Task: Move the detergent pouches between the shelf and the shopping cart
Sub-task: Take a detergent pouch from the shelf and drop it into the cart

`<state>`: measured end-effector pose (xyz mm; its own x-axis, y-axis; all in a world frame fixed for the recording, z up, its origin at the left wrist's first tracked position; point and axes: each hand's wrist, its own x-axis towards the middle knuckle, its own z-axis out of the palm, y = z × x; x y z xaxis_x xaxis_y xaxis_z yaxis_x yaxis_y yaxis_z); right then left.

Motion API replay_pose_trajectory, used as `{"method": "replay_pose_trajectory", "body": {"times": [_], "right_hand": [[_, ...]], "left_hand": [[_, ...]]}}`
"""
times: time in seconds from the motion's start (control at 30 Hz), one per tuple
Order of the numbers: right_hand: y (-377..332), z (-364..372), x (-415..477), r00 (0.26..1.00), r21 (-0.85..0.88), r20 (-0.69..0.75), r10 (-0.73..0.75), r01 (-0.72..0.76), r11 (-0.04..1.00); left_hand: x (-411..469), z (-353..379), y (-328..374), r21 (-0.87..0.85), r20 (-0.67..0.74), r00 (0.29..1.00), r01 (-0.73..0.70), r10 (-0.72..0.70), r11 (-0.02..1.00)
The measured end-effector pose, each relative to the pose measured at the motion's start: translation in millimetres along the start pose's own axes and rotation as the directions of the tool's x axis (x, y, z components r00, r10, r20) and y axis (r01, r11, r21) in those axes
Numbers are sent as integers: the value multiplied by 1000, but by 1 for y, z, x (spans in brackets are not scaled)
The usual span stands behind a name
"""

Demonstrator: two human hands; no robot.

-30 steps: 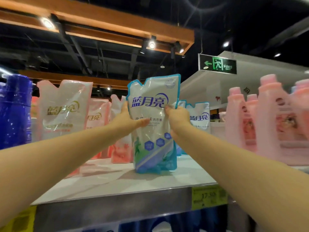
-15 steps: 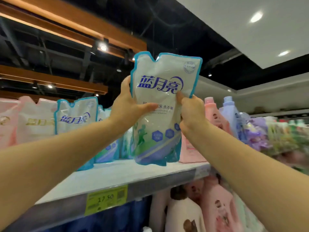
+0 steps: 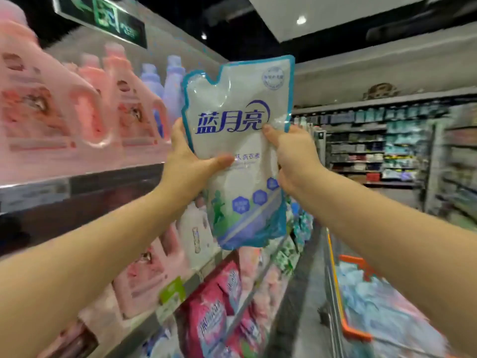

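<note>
A white detergent pouch (image 3: 240, 140) with a blue border and blue lettering hangs upright in the air, away from the shelf. My left hand (image 3: 189, 164) grips its left edge, thumb across the front. Its right edge is gripped by my right hand (image 3: 294, 156), thumb on the front below the lettering. The shopping cart (image 3: 333, 277) with orange trim stands at the lower right and holds several blurred blue-white pouches (image 3: 382, 301). The upper shelf (image 3: 77, 182) lies to the left of the pouch.
Pink detergent bottles (image 3: 85, 104) and two lilac bottles (image 3: 167, 78) stand on the upper shelf. Lower shelves carry pink bottles and pink bags (image 3: 216, 311). An aisle runs ahead, with stocked shelves (image 3: 387, 146) at its far end and right side. A green exit sign (image 3: 103, 16) hangs overhead.
Both hands have carried the pouch off the shelf and swung it right, toward the aisle. The view turned right, bringing the cart into sight; the other pouches on the shelf dropped out of view.
</note>
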<state>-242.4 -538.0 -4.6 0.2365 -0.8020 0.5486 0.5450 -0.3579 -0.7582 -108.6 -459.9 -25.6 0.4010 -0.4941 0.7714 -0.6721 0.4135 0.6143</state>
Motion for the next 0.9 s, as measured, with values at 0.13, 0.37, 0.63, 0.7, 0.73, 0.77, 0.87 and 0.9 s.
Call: {"method": "replay_pose_trajectory", "body": {"times": [0.13, 0.37, 0.63, 0.7, 0.73, 0.77, 0.87, 0.9], "right_hand": [[54, -112, 19, 985, -102, -157, 67, -84, 991], [142, -279, 53, 916, -186, -391, 90, -175, 967], [208, -425, 76, 766, -284, -625, 150, -402, 870], [226, -462, 76, 720, -277, -668, 188, -475, 835], [236, -480, 75, 697, -271, -687, 207, -509, 817], [246, -497, 73, 678, -271, -701, 222, -541, 797], [279, -547, 65, 626, -257, -733, 265, -616, 745], [292, -563, 61, 610, -240, -737, 290, -638, 732]], "left_hand": [[-16, 122, -55, -7, 164, 981, 109, -106, 994], [-34, 319, -153, -75, 436, 883, 229, -175, 970], [-62, 504, -219, -53, 673, 697, 380, -249, 923], [-76, 542, -234, -23, 704, 652, 418, -282, 908], [-84, 560, -242, -3, 719, 626, 436, -301, 900], [-93, 578, -249, 27, 734, 596, 454, -326, 891], [-125, 623, -269, 121, 748, 519, 507, -414, 853], [-138, 636, -276, 157, 749, 490, 522, -445, 839]]}}
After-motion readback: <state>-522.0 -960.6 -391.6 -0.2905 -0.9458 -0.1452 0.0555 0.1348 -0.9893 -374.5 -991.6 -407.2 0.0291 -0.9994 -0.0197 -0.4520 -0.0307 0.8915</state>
